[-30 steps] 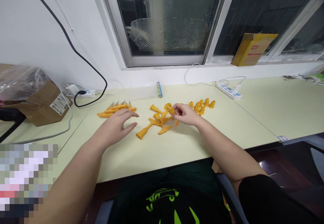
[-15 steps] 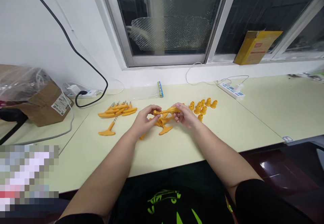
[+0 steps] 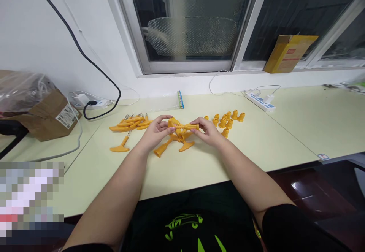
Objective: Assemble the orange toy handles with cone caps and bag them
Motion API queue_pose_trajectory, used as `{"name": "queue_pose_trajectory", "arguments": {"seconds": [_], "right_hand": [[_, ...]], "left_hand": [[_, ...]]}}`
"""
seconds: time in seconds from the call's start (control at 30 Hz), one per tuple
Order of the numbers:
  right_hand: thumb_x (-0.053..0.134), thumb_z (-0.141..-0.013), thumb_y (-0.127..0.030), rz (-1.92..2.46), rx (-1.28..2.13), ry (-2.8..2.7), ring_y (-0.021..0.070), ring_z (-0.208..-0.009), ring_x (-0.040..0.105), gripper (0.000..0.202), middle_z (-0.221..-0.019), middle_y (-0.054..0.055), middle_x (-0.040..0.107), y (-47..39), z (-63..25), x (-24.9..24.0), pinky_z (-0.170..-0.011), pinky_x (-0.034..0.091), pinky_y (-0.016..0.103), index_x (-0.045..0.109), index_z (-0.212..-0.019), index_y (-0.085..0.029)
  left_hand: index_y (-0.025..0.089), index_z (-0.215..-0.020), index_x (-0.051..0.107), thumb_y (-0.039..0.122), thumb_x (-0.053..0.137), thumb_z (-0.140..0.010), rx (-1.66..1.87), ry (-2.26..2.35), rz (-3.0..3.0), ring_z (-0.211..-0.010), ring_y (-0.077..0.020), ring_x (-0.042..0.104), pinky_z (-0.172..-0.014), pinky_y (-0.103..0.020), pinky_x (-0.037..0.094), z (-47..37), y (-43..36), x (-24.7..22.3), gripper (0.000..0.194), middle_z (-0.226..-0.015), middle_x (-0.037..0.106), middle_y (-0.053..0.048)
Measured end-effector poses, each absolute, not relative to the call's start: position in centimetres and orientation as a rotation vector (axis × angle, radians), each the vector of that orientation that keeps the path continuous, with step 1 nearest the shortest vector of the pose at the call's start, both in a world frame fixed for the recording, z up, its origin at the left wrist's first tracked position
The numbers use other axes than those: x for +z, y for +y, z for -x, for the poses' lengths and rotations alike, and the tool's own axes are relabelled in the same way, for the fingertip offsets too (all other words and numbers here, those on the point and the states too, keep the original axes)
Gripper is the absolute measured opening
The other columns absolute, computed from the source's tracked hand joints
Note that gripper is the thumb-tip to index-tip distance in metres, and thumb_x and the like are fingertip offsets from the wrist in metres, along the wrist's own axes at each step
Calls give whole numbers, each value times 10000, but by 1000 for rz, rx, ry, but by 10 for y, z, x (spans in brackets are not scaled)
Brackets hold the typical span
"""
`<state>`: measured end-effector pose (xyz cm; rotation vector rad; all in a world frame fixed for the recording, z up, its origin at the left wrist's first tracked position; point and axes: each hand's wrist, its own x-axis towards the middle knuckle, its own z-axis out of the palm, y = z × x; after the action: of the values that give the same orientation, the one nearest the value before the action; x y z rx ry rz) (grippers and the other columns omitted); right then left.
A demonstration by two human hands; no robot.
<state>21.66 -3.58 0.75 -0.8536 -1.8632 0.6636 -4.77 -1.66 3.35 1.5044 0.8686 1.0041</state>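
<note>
My left hand (image 3: 156, 132) grips the handle end of a yellow corkscrew (image 3: 179, 127) held level above the table. At its other end, my right hand (image 3: 207, 129) pinches the flared yellow cap (image 3: 196, 127). Beneath them lies a small pile of yellow pieces, including a T-shaped one (image 3: 186, 146) and a flared one (image 3: 160, 151) pointing toward me. To the left is a heap of yellow T-handles with metal spirals (image 3: 131, 123), and a single corkscrew (image 3: 120, 149) lies nearer me. Several yellow caps (image 3: 222, 122) stand to the right.
A clear plastic bag (image 3: 165, 102) lies near the wall. Behind the caps is a white power strip (image 3: 261, 102); another (image 3: 99, 104) sits at the left with a black cable. A cardboard box (image 3: 51, 119) stands at the far left.
My left hand has shifted left and the T-handle now shows between my hands. My right hand has moved onto the flared end. A flared piece near my left hand is now more exposed.
</note>
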Motion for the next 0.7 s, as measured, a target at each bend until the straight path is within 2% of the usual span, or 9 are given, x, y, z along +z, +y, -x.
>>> {"name": "queue_pose_trajectory", "arguments": {"seconds": [0.07, 0.13, 0.2, 0.27, 0.33, 0.4, 0.53, 0.6, 0.7], "right_hand": [[632, -966, -345, 783, 509, -1936, 217, -918, 658, 181, -1030, 80, 689, -35, -216, 8, -817, 540, 386, 626, -1103, -227], [612, -974, -289, 711, 378, -1988, 231, -978, 656, 129, -1041, 96, 675, -34, -215, 9, -866, 544, 414, 626, -1085, -224], [585, -977, -232, 676, 270, -2015, 236, -1011, 644, 81, -1070, 112, 657, -35, -213, 10, -886, 543, 430, 631, -1042, -221], [561, -967, -181, 684, 186, -2025, 238, -1021, 630, 91, -1101, 121, 641, -36, -211, 12, -883, 541, 437, 636, -996, -223], [555, -942, -142, 707, 121, -2017, 243, -1027, 618, 116, -1112, 120, 633, -38, -210, 12, -882, 534, 445, 632, -950, -228], [567, -911, -123, 728, 107, -1975, 246, -1019, 615, 119, -1096, 112, 625, -38, -210, 12, -869, 532, 443, 614, -924, -232], [619, -858, -142, 752, 172, -1834, 238, -964, 621, 131, -1005, 80, 614, -36, -213, 10, -839, 528, 425, 555, -918, -238], [641, -841, -166, 782, 199, -1789, 232, -934, 618, 153, -972, 62, 615, -35, -214, 9, -842, 518, 422, 530, -913, -242], [657, -830, -216, 883, 241, -1726, 220, -887, 603, 173, -967, 50, 618, -35, -216, 9, -819, 507, 401, 523, -937, -244]], "left_hand": [[257, -1360, 506, 367, 845, -791, 1009, 879, -1415, -833, -156, 723, -768, -264, 565, 47, -16, 34, 671, -894, 725, -11], [292, -1346, 499, 383, 839, -791, 1028, 910, -1287, -672, -119, 690, -565, -177, 481, 45, -16, 33, 657, -777, 665, 42], [273, -1233, 569, 379, 845, -773, 1010, 941, -1162, -568, -91, 643, -436, -132, 346, 43, -15, 33, 548, -728, 617, 55], [219, -1086, 639, 337, 850, -750, 958, 958, -1083, -541, -79, 619, -402, -126, 308, 42, -14, 33, 414, -726, 622, 32], [172, -990, 686, 300, 821, -764, 940, 984, -1022, -519, -66, 590, -402, -129, 345, 42, -13, 35, 293, -722, 641, 2], [142, -981, 721, 289, 745, -818, 957, 988, -956, -510, -63, 574, -425, -136, 410, 44, -12, 38, 221, -701, 642, -15], [109, -1030, 734, 273, 604, -875, 1006, 925, -897, -632, -122, 668, -619, -216, 588, 51, -10, 43, 261, -740, 679, -59], [120, -1024, 718, 298, 615, -872, 1049, 935, -915, -703, -146, 704, -719, -258, 616, 54, -10, 45, 255, -776, 696, -67], [161, -994, 676, 333, 718, -824, 1119, 998, -1014, -711, -141, 706, -757, -272, 610, 56, -10, 44, 246, -758, 673, -24]]}}
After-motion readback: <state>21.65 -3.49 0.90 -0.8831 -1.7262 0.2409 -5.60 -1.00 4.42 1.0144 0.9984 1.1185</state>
